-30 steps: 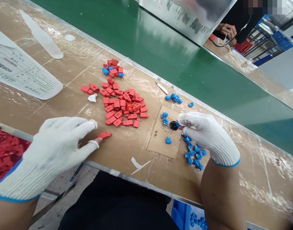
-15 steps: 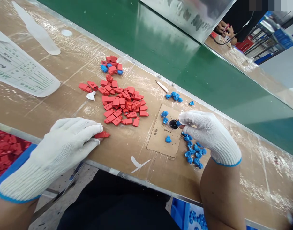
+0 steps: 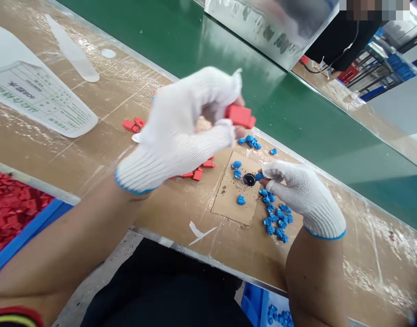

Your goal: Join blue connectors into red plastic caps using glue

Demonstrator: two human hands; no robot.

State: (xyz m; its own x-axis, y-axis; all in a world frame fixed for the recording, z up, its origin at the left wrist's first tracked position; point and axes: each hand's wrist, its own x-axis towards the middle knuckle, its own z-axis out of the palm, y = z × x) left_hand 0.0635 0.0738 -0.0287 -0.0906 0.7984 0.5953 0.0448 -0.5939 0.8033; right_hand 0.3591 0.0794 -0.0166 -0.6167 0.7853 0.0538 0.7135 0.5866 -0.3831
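Note:
My left hand (image 3: pixel 184 125), in a white glove, is raised over the table and pinches a red block (image 3: pixel 240 116) between thumb and fingers. It hides most of the pile of red blocks (image 3: pixel 197 174) beneath. My gloved right hand (image 3: pixel 295 190) grips a blue piece (image 3: pixel 259 176) beside a small round black dish (image 3: pixel 249 180). That dish sits on a cardboard piece (image 3: pixel 234 204), where a few loose blue pieces (image 3: pixel 240 200) also lie. Several more blue pieces (image 3: pixel 280 220) are heaped just below my right hand.
A blue bin (image 3: pixel 55 210) of red blocks stands at lower left, another blue bin (image 3: pixel 258 302) below the table edge. Beyond the table (image 3: pixel 181 213) runs a green surface (image 3: pixel 249 86) with a metal box (image 3: pixel 266 27). A person stands at upper right.
My left hand has risen from the near table edge and moved right and away from me, carrying the red block. My right hand has barely moved.

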